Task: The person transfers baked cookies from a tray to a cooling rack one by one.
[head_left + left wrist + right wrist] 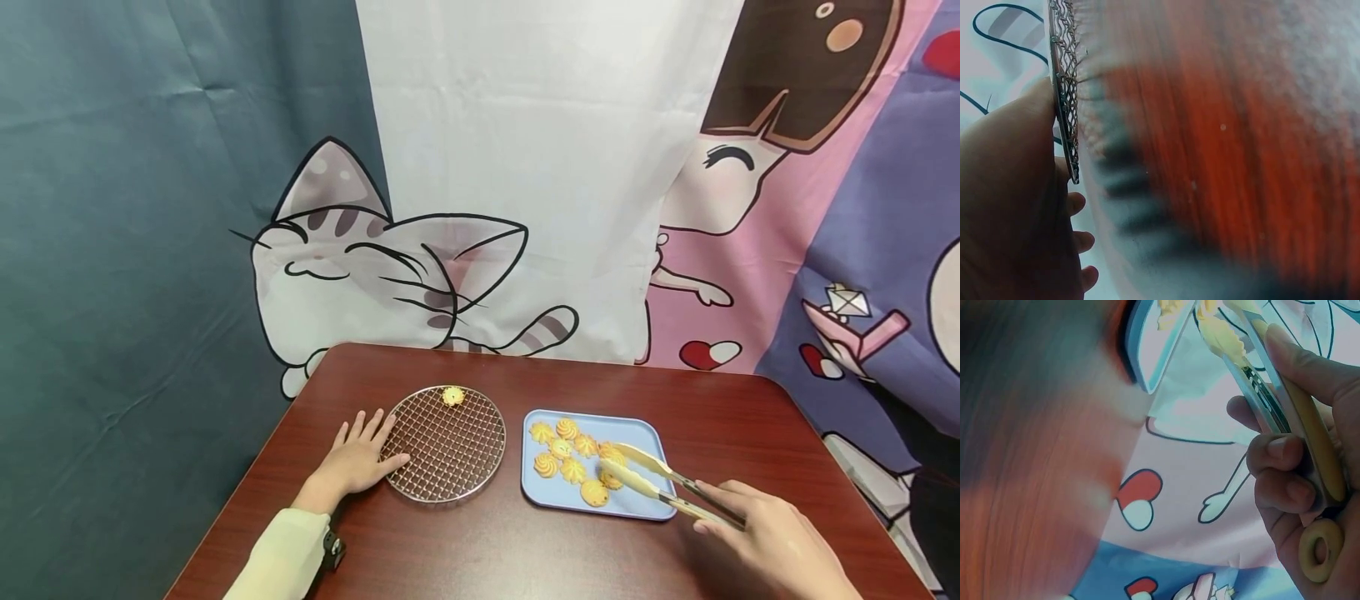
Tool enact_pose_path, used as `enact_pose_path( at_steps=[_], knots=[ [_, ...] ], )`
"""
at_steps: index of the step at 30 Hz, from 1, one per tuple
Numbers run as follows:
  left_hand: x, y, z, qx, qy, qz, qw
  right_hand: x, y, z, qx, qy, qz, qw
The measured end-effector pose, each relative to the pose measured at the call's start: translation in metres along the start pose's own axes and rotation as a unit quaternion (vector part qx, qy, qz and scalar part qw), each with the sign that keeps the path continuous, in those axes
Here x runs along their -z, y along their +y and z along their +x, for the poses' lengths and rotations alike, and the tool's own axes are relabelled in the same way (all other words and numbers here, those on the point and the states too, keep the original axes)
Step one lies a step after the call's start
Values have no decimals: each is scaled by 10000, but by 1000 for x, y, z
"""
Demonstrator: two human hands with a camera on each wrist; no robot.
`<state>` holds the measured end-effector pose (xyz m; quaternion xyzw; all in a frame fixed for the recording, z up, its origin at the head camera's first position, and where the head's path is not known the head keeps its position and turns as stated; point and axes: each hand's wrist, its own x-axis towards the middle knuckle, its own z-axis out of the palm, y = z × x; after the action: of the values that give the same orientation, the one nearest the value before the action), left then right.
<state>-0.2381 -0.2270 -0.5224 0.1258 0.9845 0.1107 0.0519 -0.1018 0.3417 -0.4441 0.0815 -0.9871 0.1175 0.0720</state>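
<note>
My right hand [772, 533] grips a pair of cream-tipped tongs [693, 487], thumb on one arm and fingers round the other in the right wrist view. The tong tips are spread around swirled cookies at the right side of a blue tray [645, 504]; whether they touch one is hard to tell. Several more cookies [573, 471] lie on the tray. My left hand [358, 458] rests with spread, straight fingers at the left edge of a round wire rack [450, 454]. One cookie [453, 397] sits near the rack's far rim.
Everything stands on a dark red-brown wooden table [480, 550]. Behind its far edge hangs a cartoon-printed curtain [555, 167]. The rack lies left of the tray, with a narrow strip of table between them.
</note>
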Motion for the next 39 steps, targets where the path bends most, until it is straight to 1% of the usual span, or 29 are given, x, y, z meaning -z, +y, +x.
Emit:
enact_pose_path(
  at_steps=[3,7,10,12,20,32,39],
  knots=[
    [-1,0,0,4,-19,6,10000,-1,-4,4,200,103,-34,9997],
    [-1,1,0,6,-15,2,10000,-4,-7,9,558,400,-56,9976],
    [0,0,0,11,11,15,10000,-6,-9,13,718,637,-73,9954],
    [-1,0,1,9,27,0,10000,-7,-11,16,748,710,-52,9947],
    [-2,0,1,22,-23,2,10000,-7,-22,28,798,664,84,9946],
    [0,1,-1,3,43,65,10000,-10,-36,45,831,437,203,9954],
    [0,2,-1,18,65,33,10000,-12,-45,57,1003,426,346,9934]
  ],
)
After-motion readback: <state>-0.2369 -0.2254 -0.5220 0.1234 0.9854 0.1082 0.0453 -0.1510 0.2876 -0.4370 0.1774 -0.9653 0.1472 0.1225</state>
